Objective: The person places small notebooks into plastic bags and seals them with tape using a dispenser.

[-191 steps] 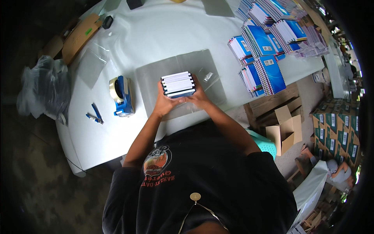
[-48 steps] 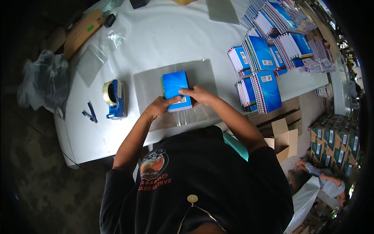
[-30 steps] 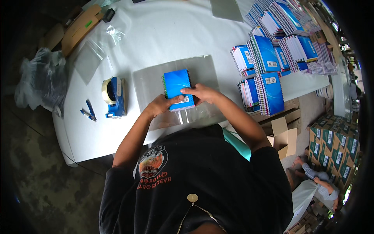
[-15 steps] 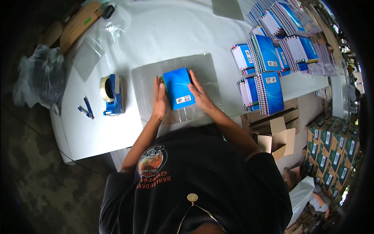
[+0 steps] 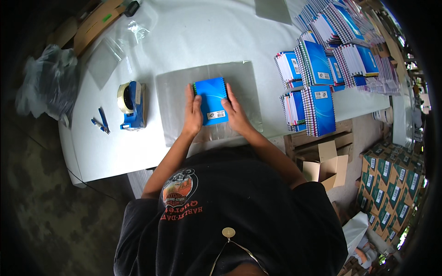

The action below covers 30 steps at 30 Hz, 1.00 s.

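A blue spiral notebook with a white label near its lower edge lies over a clear plastic sheet. Spiral coils show along both its left and right sides, so more than one notebook may be stacked there. Along the left side, my left hand presses with its fingers, the thumb resting on the cover. My right hand grips the opposite side the same way, thumb over the cover's edge. The two hands hold the notebook between them; the undersides of the fingers are hidden.
Left of the sheet stand a blue tape dispenser and blue-handled cutters. Stacks of blue spiral notebooks fill the table's right. A crumpled plastic bag hangs at the left edge. An open cardboard box sits below at right.
My left hand has closed in on the notebook, its thumb now over the cover. The notebook sits straighter and slightly farther from me. My right hand stays on its side.
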Available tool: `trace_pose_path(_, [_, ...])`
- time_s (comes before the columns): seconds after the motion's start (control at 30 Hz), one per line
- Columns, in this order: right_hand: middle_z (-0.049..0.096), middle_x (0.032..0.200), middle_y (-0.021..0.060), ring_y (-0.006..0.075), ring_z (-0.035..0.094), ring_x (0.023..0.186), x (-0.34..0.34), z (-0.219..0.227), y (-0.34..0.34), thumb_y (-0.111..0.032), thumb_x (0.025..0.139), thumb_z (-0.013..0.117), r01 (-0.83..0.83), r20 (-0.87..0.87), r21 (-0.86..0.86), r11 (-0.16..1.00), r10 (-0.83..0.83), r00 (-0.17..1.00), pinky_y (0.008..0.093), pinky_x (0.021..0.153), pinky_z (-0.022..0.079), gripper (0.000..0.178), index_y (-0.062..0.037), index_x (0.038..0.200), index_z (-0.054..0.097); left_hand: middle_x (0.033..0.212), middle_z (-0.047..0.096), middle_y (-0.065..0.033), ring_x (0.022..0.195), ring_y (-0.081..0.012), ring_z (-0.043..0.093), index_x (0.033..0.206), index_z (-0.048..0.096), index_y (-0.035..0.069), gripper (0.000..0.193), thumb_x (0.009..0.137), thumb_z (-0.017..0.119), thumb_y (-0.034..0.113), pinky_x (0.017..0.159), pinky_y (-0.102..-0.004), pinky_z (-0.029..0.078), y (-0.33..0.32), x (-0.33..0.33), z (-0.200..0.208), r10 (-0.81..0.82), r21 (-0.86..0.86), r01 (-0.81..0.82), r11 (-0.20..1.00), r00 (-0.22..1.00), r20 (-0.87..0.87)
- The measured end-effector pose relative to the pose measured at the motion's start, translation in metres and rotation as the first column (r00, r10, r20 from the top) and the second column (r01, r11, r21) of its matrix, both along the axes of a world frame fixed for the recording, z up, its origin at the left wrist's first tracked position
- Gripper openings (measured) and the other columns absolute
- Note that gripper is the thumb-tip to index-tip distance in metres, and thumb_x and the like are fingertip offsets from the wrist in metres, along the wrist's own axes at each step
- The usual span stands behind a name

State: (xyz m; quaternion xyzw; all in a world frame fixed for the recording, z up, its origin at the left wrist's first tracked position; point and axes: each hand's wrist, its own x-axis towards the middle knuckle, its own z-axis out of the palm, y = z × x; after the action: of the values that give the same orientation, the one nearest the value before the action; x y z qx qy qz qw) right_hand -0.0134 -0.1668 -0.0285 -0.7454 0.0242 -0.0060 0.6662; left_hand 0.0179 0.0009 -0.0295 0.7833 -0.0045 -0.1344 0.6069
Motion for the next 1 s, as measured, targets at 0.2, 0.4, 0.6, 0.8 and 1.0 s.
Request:
trace_pose_path(0.2, [0.025,0.145,0.0236,0.0427,0.015,0.136,-0.026,-0.021,-0.03,-0.016,0.09,0.048,0.281,0.132,-0.846,0.454,-0.333,0.934,0.0495,0.111,0.01,0.05,0.0013,0.135,0.036,0.148,0.01,-0.027,0.137,-0.0438,0.008,0.14,0.028,0.001,0.061,0.095,0.04,0.039,0.109,-0.0528,0.011,0.048,-0.02,-0.033,0.118,0.784,-0.392,0.482,0.915,0.386])
trace_pose_path(0.4, [0.04,0.137,0.0196,0.0364,0.028,0.132,-0.029,-0.04,-0.036,-0.012,0.083,0.058,0.356,0.281,-0.804,0.476,-0.223,0.933,0.0504,0.108,0.016,0.049,-0.0037,0.129,0.042,0.149,0.011,-0.0231,0.138,-0.043,0.007,0.138,0.038,0.013,0.054,0.09,0.051,0.035,0.109,-0.0544,0.008,0.03,-0.021,-0.017,0.1,0.756,-0.412,0.508,0.9,0.423])
trace_pose_path(0.6, [0.062,0.096,0.0126,0.0194,0.06,0.08,-0.015,0.002,-0.034,0.001,0.077,0.064,0.533,0.069,-0.227,0.815,-0.532,0.844,0.0312,0.071,0.048,0.046,-0.0034,0.119,0.047,0.148,0.018,-0.0224,0.137,-0.0398,0.013,0.134,0.043,0.014,0.052,0.088,0.056,0.033,0.108,-0.0527,0.013,0.053,-0.016,-0.041,0.228,0.806,-0.439,0.397,0.898,0.377])
trace_pose_path(0.8, [0.064,0.071,0.0066,0.0136,0.057,0.059,-0.011,-0.028,-0.067,-0.007,0.078,0.068,0.548,-0.22,0.029,0.836,-0.529,0.819,0.0272,0.057,0.048,0.014,0.0001,0.09,0.064,0.142,0.031,-0.0182,0.131,-0.0373,0.026,0.12,0.055,0.015,0.038,0.086,0.059,0.03,0.104,-0.0499,0.022,0.053,-0.01,-0.028,0.345,0.628,-0.601,0.495,0.799,0.493])
trace_pose_path(1.0, [0.062,0.072,0.0109,0.0214,0.058,0.064,-0.012,-0.022,-0.058,-0.011,0.081,0.065,0.47,0.159,-0.498,0.729,-0.456,0.876,0.0336,0.062,0.046,0.012,-0.0027,0.089,0.065,0.134,0.042,-0.0117,0.122,-0.0345,0.035,0.107,0.06,0.015,0.029,0.08,0.065,0.022,0.098,-0.0473,0.028,0.054,-0.012,-0.028,0.112,0.675,-0.581,0.455,0.789,0.604])
